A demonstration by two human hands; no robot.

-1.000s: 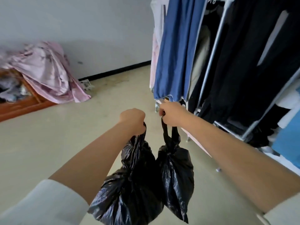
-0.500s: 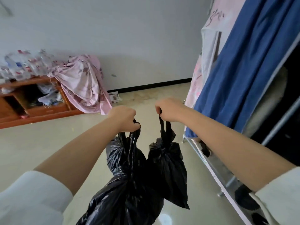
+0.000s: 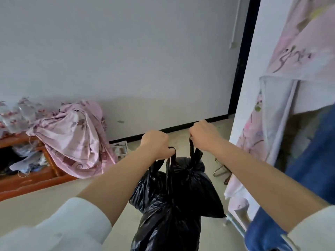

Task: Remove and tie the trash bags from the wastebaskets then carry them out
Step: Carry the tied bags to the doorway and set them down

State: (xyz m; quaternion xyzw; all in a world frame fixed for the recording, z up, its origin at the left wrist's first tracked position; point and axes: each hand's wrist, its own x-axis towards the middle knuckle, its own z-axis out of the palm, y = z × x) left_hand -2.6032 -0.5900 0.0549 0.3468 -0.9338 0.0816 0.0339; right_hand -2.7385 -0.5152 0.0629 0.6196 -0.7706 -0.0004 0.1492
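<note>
Bags hang from both of my fists, off the floor (image 3: 54, 200). My left hand (image 3: 156, 144) has its fingers (image 3: 170, 151) curled tight around the thin handles of the left trash bag (image 3: 163, 223), which drops low between my forearms. My right hand (image 3: 204, 135) is clenched the same way on the tied loops of the right trash bag (image 3: 199, 187); the two bags press together. A pink sheet (image 3: 76, 138) is heaped over a wooden shelf (image 3: 27, 180) at the left, and a blue cloth (image 3: 311, 160) hangs at the right.
</note>
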